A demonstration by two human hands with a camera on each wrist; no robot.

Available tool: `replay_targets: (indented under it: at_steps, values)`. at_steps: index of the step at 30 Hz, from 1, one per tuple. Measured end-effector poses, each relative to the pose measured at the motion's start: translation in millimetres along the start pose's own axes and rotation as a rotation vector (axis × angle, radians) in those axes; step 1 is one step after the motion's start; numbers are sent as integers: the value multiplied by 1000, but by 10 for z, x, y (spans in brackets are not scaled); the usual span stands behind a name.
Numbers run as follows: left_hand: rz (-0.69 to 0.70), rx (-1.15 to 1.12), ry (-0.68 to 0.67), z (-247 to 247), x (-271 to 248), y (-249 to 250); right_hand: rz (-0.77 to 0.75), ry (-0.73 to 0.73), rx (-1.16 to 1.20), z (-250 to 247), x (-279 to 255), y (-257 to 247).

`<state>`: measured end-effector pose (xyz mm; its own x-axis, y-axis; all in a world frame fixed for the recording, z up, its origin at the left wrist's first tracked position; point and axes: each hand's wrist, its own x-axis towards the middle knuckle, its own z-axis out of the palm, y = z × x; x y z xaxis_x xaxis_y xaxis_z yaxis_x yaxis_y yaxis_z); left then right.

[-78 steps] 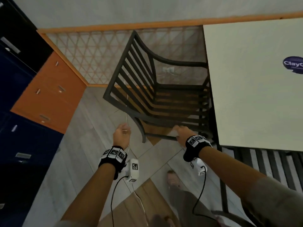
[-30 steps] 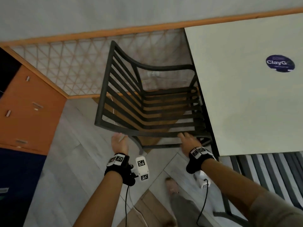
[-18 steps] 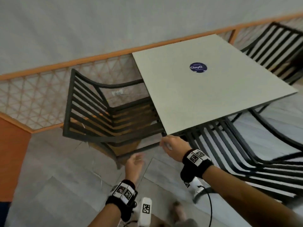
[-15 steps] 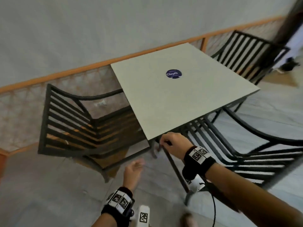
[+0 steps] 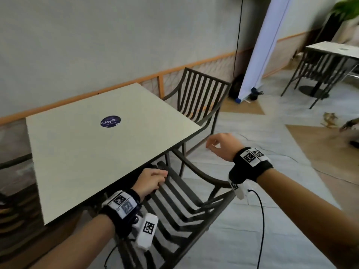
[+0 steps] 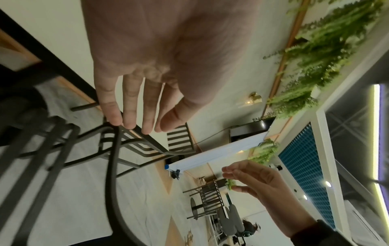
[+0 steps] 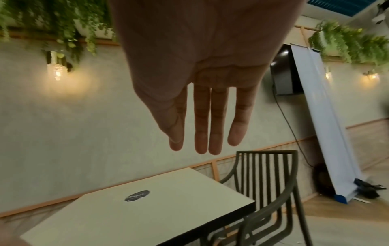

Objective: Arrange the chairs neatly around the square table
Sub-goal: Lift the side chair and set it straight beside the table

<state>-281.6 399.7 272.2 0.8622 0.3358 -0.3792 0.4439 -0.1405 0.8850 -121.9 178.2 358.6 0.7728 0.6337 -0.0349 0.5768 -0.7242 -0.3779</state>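
Observation:
The square white table (image 5: 81, 152) carries a round blue sticker (image 5: 110, 121). A dark slatted chair (image 5: 182, 202) stands at its near side, seat partly under the top. My left hand (image 5: 153, 181) hovers low over those seat slats; in the left wrist view my left hand (image 6: 143, 128) shows straight, empty fingers by a chair bar. My right hand (image 5: 215, 144) hangs in the air past the table's right corner, and in the right wrist view my right hand (image 7: 202, 146) is flat and holds nothing. A second chair (image 5: 200, 98) stands at the far right side. Another chair (image 5: 11, 193) shows at the left edge.
A white banner (image 5: 266, 45) leans on the wall behind the far chair, with a black cable beside it. Another table with chairs (image 5: 330, 55) stands at the far right. Bare grey and wood floor (image 5: 272, 144) stretches to the right.
Both hands have let go of the chair on the table's left. The view swung right. My left hand now hangs over the near chair's seat and my right hand has risen, empty.

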Motion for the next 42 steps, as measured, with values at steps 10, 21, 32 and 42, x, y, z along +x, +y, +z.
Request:
replay_targets:
  at_steps: [10, 21, 32, 42]
  values:
    - [170, 145, 99, 1439, 1518, 1308, -4, -99, -15, -576, 1072, 1880]
    - [112, 245, 89, 2094, 3679, 1903, -66, -282, -73, -531, 3147, 3115]
    - [-250, 564, 277, 2460, 5683, 1515, -257, -428, -59, 548, 5223, 3980]
    - [-299, 631, 275, 2597, 6911, 943, -256, -391, -367, 1204, 6371, 4910]
